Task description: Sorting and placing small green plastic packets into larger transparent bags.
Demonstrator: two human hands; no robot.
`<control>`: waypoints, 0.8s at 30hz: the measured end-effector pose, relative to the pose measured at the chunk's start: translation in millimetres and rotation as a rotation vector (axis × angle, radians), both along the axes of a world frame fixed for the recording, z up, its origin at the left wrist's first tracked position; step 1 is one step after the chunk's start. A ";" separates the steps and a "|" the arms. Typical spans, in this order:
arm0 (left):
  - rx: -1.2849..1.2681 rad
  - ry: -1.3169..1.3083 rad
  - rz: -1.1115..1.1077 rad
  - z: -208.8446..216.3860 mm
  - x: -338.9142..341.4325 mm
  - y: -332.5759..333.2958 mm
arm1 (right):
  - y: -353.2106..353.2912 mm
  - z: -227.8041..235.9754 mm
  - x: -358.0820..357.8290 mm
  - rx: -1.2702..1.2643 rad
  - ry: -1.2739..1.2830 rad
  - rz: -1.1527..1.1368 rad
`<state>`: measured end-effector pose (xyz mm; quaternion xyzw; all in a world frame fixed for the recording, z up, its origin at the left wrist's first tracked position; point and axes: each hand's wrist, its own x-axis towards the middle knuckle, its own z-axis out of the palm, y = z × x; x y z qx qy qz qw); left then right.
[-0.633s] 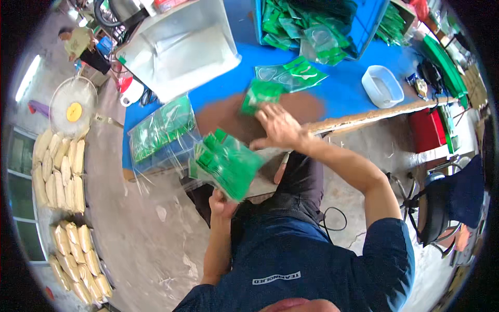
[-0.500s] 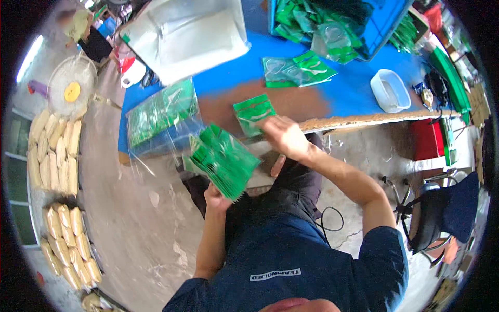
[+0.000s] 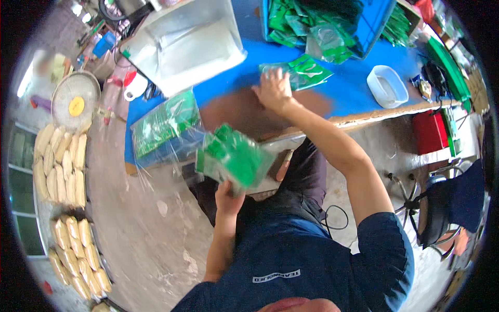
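Note:
A stack of green-and-clear plastic bags (image 3: 238, 158) is gripped at its lower end by my left hand (image 3: 228, 200), held over my lap before the table edge. It is somewhat blurred. My right hand (image 3: 275, 92) reaches onto the blue-and-brown tabletop (image 3: 236, 106), fingers stretched out and spread. Its fingertips overlap the left part of some loose green plastic bags (image 3: 311, 73); whether they touch I cannot tell. To the left, a large clear bag (image 3: 166, 125) filled with green bags lies at the table's near corner.
Behind stands a white bin (image 3: 208, 52). A blue crate (image 3: 378, 31) at the back holds many green bags. To the right is a translucent tub (image 3: 387, 87). A fan (image 3: 76, 101) and filled tan sacks (image 3: 61, 166) stand left; a chair (image 3: 449, 208) is at right.
My right hand has moved forward from the near table edge to the loose bags; the single green bag there is gone from that spot. The stack in my left hand has shifted slightly right.

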<state>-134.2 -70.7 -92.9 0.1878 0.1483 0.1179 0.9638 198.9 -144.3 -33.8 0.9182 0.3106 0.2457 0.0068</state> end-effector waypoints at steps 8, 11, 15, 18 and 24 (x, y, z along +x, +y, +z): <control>-0.017 -0.125 0.053 -28.4 -34.5 24.6 | -46.5 46.3 -110.0 0.380 0.741 0.754; -0.011 -0.067 0.043 -24.5 -13.7 22.1 | -48.7 46.1 -114.5 0.538 1.091 0.756; 0.091 0.051 0.033 -12.6 3.6 8.5 | -39.3 33.9 -61.1 0.768 0.502 0.361; 0.069 0.141 0.040 -9.8 1.5 -1.0 | -60.1 14.2 -1.7 0.229 0.098 0.015; 0.029 -0.015 0.000 -9.5 6.3 -6.3 | -81.3 15.4 7.3 0.208 0.158 0.336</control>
